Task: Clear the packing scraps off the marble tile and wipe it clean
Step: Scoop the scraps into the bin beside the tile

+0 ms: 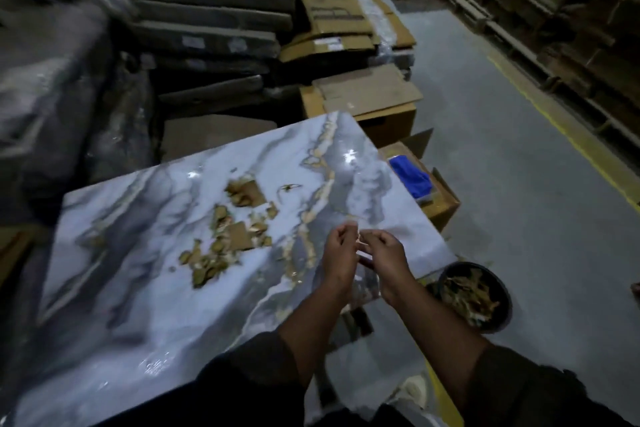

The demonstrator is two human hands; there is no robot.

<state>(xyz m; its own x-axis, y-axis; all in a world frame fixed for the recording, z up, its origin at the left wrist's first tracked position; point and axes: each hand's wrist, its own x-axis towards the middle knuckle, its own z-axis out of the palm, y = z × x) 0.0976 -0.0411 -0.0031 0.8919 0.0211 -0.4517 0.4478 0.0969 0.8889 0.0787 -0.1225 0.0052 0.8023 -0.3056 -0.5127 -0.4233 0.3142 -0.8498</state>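
A large glossy marble tile (145, 288) with grey and gold veins lies flat in front of me. Brown cardboard scraps (228, 232) are stuck in a patch near its middle. My left hand (337, 253) and my right hand (386, 255) hover close together over the tile's right edge, fingers curled. Between their fingertips they pinch a small pale scrap (362, 246). A black bucket (502, 291) holding several torn scraps stands on the floor to the right of the tile. A blue cloth (412, 177) lies in an open cardboard box beyond the tile's right corner.
Cardboard boxes (363, 100) stand behind the tile. Stacked wrapped slabs (207, 31) fill the back left. Grey floor with a yellow line (568, 135) runs along the right, with pallet racks (554, 10) beyond it.
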